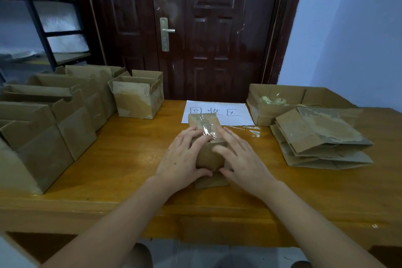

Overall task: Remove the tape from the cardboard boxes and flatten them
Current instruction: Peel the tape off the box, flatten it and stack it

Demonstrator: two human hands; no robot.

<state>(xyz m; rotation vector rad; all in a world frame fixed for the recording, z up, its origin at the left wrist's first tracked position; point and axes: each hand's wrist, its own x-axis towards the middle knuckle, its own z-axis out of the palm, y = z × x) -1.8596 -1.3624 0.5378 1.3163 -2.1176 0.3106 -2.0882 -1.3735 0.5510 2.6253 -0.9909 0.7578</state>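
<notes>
A small brown cardboard box (203, 119) stands in the middle of the wooden table (130, 150), with a strip of clear tape (206, 129) running along its top. My left hand (182, 159) holds the box's left side, fingers laid over the top and thumb against the near face. My right hand (243, 159) holds the right side the same way, its fingertips touching the tape. The lower near part of the box is hidden behind my hands.
Several upright open boxes (54, 115) crowd the table's left, one (137, 95) further back. A stack of flattened boxes (319, 139) lies at the right, behind it an open box of tape scraps (272, 102). A white paper sign (217, 111) and a loose tape strip (253, 131) lie beyond the box.
</notes>
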